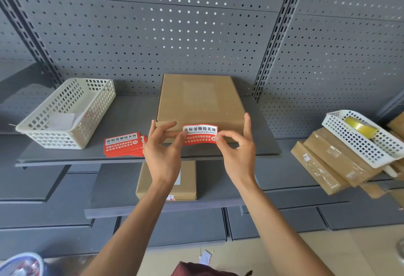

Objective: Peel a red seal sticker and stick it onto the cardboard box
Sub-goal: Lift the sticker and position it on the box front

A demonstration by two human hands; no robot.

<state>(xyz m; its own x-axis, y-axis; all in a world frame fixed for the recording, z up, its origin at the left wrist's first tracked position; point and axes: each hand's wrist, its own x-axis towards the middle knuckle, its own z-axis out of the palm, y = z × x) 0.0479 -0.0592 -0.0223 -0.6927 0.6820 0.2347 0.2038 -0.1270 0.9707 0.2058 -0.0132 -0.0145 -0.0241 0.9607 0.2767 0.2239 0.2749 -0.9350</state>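
A flat cardboard box (200,98) lies on the grey shelf (131,111) in the middle. A red seal sticker (200,134) with white and black print is stretched across the box's near edge. My left hand (162,151) pinches its left end and my right hand (237,149) pinches its right end, other fingers spread upward. I cannot tell whether the sticker touches the box. A stack of several more red seal stickers (123,146) lies on the shelf just left of my left hand.
A beige plastic basket (65,114) holding white paper stands at the left. On the right, a white basket (367,138) with a yellow tape roll (360,127) rests on stacked cardboard boxes (332,166). Another box (168,179) sits on the lower shelf. Pegboard wall behind.
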